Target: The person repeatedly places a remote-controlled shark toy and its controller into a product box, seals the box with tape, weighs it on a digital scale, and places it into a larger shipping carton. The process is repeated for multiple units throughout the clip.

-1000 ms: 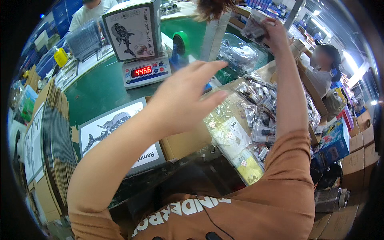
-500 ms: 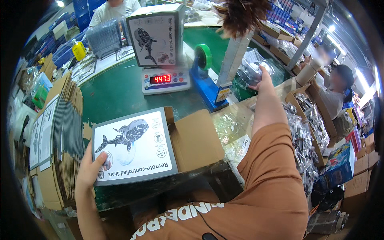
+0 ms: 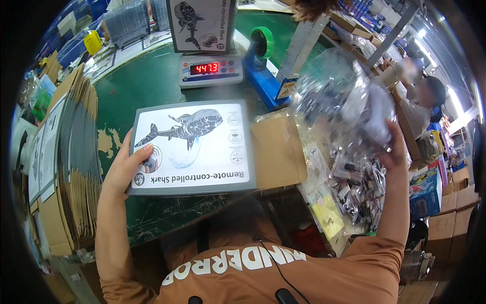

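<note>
A white and grey toy box [image 3: 195,142] printed with a shark lies in front of me, its brown cardboard flap [image 3: 278,154] standing out at the right end. My left hand [image 3: 123,164] grips the box's left end, thumb on the printed face, other fingers hidden underneath. Off to the right, my right hand [image 3: 397,147] is closed on the edge of a clear plastic package [image 3: 334,96] with something grey inside. Motion blurs that package, and its contents are hard to make out.
Beyond the box, a scale [image 3: 210,71] with a lit red display carries another shark box [image 3: 202,25]. Flattened cartons [image 3: 76,167] stand stacked at left. A blue tape dispenser [image 3: 263,76] is beside a metal post. Small bagged parts [image 3: 359,197] lie at right; people work beyond.
My right hand has drawn the clear package from the far right of the table nearer to me. My left hand has shifted the box slightly right, and the view has tilted downward.
</note>
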The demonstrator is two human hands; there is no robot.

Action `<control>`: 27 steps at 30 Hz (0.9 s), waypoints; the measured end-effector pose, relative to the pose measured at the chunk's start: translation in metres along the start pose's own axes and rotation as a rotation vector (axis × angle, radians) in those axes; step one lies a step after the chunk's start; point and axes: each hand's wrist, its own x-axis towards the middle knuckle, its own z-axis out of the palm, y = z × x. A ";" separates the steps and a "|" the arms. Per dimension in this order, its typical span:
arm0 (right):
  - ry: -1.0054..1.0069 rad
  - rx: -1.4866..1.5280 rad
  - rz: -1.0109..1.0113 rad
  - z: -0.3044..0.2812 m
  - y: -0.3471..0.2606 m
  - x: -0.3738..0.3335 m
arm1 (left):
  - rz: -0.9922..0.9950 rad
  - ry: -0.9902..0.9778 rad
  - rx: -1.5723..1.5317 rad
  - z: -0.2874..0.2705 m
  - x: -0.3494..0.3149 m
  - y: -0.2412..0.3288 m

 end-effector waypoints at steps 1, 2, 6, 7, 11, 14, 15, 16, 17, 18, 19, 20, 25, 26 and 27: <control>0.146 -0.095 -0.002 0.010 0.011 -0.015 | 0.037 -0.039 -0.002 0.001 0.001 0.001; 0.047 -0.151 0.070 0.017 0.022 -0.025 | 0.070 -0.063 -0.016 0.001 0.001 0.001; -0.099 -0.204 0.448 0.035 0.046 -0.022 | 0.175 -0.111 -0.052 -0.002 0.001 -0.004; -0.188 -0.260 0.456 0.039 0.050 -0.013 | 0.177 -0.118 -0.049 -0.003 0.002 -0.005; -0.589 -0.361 0.554 0.094 0.072 0.018 | 0.124 -0.112 -0.044 -0.002 0.006 -0.004; -0.719 -0.481 0.562 0.176 0.099 0.002 | 0.174 -0.150 -0.100 -0.003 0.004 -0.004; -0.760 -0.479 0.561 0.205 0.104 -0.010 | 0.235 -0.174 -0.131 -0.003 0.002 -0.006; -0.732 -0.469 0.517 0.228 0.098 -0.022 | 0.198 -0.124 -0.200 -0.004 -0.003 -0.009; -0.710 -0.458 0.470 0.249 0.087 -0.031 | 0.224 -0.082 -0.290 -0.005 -0.008 -0.013; -0.753 -0.460 0.430 0.266 0.072 -0.036 | 0.264 -0.078 -0.384 -0.005 -0.017 -0.019; -0.861 -0.537 0.220 0.278 0.051 -0.036 | 0.303 -0.044 -0.501 -0.003 -0.027 -0.026; -0.937 -0.714 0.097 0.289 0.029 -0.027 | 0.261 -0.033 -0.490 0.002 -0.038 -0.033; -1.005 -1.431 -1.122 0.318 -0.016 -0.028 | 0.484 -0.395 0.681 0.016 -0.081 -0.036; -0.990 -1.599 -1.248 0.324 -0.014 -0.035 | 0.622 -0.279 0.597 0.019 -0.085 -0.031; -0.998 -1.584 -1.267 0.324 -0.012 -0.043 | 0.795 -0.132 0.513 0.019 -0.088 -0.024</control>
